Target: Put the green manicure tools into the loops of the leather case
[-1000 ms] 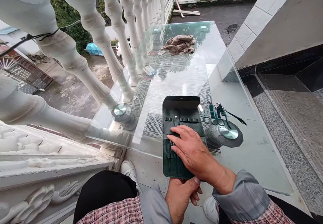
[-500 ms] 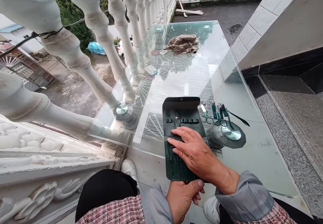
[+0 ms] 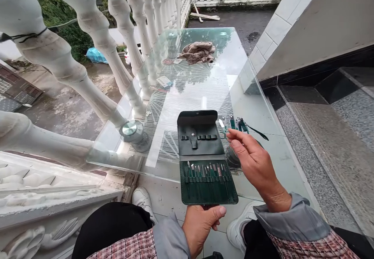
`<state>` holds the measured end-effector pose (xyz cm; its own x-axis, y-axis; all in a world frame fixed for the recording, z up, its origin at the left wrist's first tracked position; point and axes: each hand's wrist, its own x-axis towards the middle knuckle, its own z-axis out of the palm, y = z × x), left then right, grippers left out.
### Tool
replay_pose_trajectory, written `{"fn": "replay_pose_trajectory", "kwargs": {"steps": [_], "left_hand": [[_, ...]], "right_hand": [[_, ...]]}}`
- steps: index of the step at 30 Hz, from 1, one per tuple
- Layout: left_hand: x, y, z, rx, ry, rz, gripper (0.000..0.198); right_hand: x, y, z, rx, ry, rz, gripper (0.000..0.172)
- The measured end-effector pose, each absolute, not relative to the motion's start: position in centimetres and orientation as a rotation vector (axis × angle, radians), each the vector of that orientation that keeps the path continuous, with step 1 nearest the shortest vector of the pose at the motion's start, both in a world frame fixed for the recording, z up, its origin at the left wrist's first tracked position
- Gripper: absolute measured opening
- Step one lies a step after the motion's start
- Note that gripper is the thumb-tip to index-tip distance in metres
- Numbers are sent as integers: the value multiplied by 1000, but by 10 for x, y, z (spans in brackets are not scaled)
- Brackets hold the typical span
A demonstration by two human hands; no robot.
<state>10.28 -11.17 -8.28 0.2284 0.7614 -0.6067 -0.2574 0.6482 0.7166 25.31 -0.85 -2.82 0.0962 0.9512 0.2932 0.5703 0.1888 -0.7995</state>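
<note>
An unfolded dark green manicure case (image 3: 201, 150) rests partly over the near edge of the glass table. My left hand (image 3: 201, 226) grips its near end from below, with most of the fingers hidden underneath. Several slim nail tools (image 3: 206, 170) stand side by side in the lower half's loops. In the upper half the loops look vacant. Raised just right of the case, my right hand (image 3: 253, 159) has its fingers stretched forward and nothing visible in it. Beyond its fingertips lie nail clippers (image 3: 240, 124) and small green-handled scissors (image 3: 222, 127), partly covered by that hand.
The glass table (image 3: 257, 107) extends forward, with a crumpled brown cloth (image 3: 197, 52) and a small card (image 3: 164, 81) on it. A white balustrade (image 3: 84, 29) runs along the left. Stone steps (image 3: 315, 122) rise on the right.
My right hand has lifted off the case and moved right toward the clippers, uncovering the row of nail tools. My left hand still holds the case. The view has shifted to the right.
</note>
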Motion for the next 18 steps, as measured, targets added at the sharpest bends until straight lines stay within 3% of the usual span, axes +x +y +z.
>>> {"fn": "replay_pose_trajectory", "kwargs": {"steps": [5, 12, 18], "left_hand": [[107, -112, -84, 534, 1127, 707, 31], [114, -112, -81, 551, 1133, 710, 28], [118, -112, -92, 561, 1141, 728, 35]], "right_hand": [[272, -18, -38, -1567, -1590, 650, 29], [284, -33, -41, -1437, -1829, 461, 14], [272, -40, -45, -1219, -2192, 385, 25]]}}
